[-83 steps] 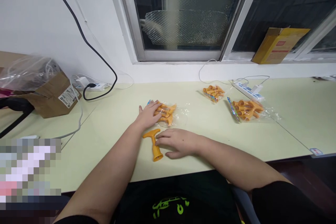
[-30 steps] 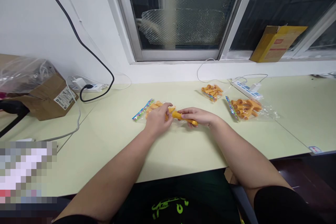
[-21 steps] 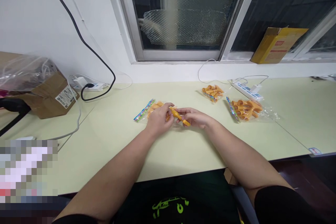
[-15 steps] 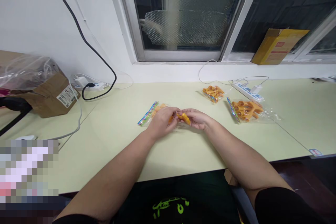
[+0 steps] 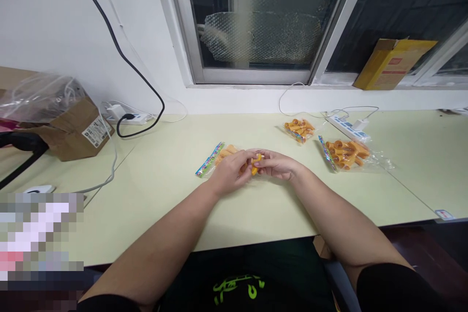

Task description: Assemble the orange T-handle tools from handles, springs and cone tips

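Low over the table, my left hand is closed at the near end of a clear plastic bag with a colourful header strip. Orange tube-like pieces show inside that bag, partly hidden under the hand. My right hand meets the left one, its thumb and fingers pinching a small yellow-orange plastic piece. The fingertips of both hands nearly touch around this piece, and its full shape is covered. Some orange also shows between my left thumb and fingers, where I cannot tell bag contents from a separate piece.
Two more bags of orange tubes, a smaller one and a larger one, lie to the right. Behind them is a power strip. A cardboard box and a black cable are on the left.
The yellow-orange piece has turned from slanting to more upright between my fingers. My right fingers have closed further over it. The whole view has shifted slightly.
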The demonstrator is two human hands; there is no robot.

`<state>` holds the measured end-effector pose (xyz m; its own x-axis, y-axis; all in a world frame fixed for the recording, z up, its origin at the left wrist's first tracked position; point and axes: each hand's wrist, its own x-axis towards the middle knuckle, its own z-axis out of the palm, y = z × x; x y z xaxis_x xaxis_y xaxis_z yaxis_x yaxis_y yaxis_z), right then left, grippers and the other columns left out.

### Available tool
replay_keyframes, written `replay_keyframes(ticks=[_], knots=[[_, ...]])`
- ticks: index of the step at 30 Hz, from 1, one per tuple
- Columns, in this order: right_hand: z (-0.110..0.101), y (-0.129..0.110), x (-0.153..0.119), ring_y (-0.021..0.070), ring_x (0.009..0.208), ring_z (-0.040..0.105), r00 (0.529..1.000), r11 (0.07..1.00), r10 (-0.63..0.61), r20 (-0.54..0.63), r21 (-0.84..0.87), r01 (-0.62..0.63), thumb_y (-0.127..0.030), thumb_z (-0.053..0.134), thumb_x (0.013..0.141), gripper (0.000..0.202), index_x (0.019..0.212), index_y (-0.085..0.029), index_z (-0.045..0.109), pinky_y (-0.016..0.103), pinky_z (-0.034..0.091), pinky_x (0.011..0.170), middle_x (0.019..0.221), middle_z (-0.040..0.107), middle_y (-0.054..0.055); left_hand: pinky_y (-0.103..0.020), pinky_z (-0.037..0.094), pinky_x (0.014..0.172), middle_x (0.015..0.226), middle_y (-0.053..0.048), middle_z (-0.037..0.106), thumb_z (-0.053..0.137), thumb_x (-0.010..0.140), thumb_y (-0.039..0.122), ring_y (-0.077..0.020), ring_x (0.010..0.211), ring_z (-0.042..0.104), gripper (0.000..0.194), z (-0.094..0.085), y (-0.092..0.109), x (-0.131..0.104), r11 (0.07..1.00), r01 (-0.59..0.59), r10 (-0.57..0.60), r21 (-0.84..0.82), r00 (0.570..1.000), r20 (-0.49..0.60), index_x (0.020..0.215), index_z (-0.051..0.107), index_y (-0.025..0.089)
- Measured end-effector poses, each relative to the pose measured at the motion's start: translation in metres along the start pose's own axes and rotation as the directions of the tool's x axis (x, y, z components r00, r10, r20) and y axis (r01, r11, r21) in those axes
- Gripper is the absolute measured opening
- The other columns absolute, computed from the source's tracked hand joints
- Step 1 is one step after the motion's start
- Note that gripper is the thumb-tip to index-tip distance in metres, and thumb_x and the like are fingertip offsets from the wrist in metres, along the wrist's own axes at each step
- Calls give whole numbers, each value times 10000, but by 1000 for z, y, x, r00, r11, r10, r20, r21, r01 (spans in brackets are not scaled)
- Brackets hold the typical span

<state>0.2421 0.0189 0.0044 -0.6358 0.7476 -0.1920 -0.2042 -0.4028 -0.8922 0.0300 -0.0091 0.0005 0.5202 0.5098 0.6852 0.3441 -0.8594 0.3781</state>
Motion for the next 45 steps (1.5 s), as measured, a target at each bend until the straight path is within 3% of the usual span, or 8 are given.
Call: replay_keyframes(ticks=[4,10,18,23,29,35,39,45], knots=[[2,7,4,153,899,739,995,998,-64,-80,-2,64,-222,944,658,515,1083,-178,656,281,584,899,935,769,31,-286,486,661,877,-20,634,551,916,122,-143,710,584,253,0,-3,-2,999,33,-33,1,999,20,1146,584,220],[2,15,12,137,766,743,957,991,-107,-271,-109,80,-244,926,703,474,1033,-193,588,254,625,768,824,764,15,-290,496,678,916,-37,638,529,929,127,-142,725,596,239,-4,-4,-2,999,42,-43,11,999,29,1134,610,219],[8,23,17,149,784,740,968,996,-89,-233,-38,82,-361,935,690,470,907,-206,548,252,629,742,801,741,21,-305,498,720,913,-44,642,515,943,147,-165,781,617,216,1,-1,-1,995,47,-53,85,997,62,1123,615,214],[12,37,26,121,626,651,942,965,-218,-254,-201,169,-319,881,648,458,868,-229,489,259,571,623,657,636,-82,-329,517,805,993,-70,677,488,958,118,-187,917,653,204,1,-1,2,998,-1,-3,62,998,67,1081,620,213],[13,45,32,123,623,575,919,867,-325,-221,-458,196,-157,652,619,216,759,-218,500,232,461,546,673,606,-53,-336,528,820,1041,-74,709,495,943,108,-195,953,673,221,5,0,1,999,-20,17,38,996,85,1078,630,221],[13,45,34,113,498,513,908,885,-317,-273,-428,181,-315,722,716,274,781,-244,464,228,409,464,590,561,-68,-395,505,853,950,-58,718,576,946,235,-225,897,655,183,-3,3,4,996,21,-31,92,994,107,1120,636,228],[10,40,33,123,527,564,924,894,-303,-233,-405,191,-542,745,790,389,870,-223,537,251,484,536,612,590,-50,-469,458,1003,1185,-93,696,661,900,344,-289,1126,621,377,-21,-1,4,975,138,-159,173,980,116,1261,611,247],[1,33,28,161,861,665,892,790,-447,-67,-497,358,-544,772,818,396,1000,-214,651,302,542,845,903,690,14,-566,300,1184,1521,-125,523,767,760,594,-377,1420,451,844,-32,-17,-6,933,220,-299,284,913,276,1478,470,264]])
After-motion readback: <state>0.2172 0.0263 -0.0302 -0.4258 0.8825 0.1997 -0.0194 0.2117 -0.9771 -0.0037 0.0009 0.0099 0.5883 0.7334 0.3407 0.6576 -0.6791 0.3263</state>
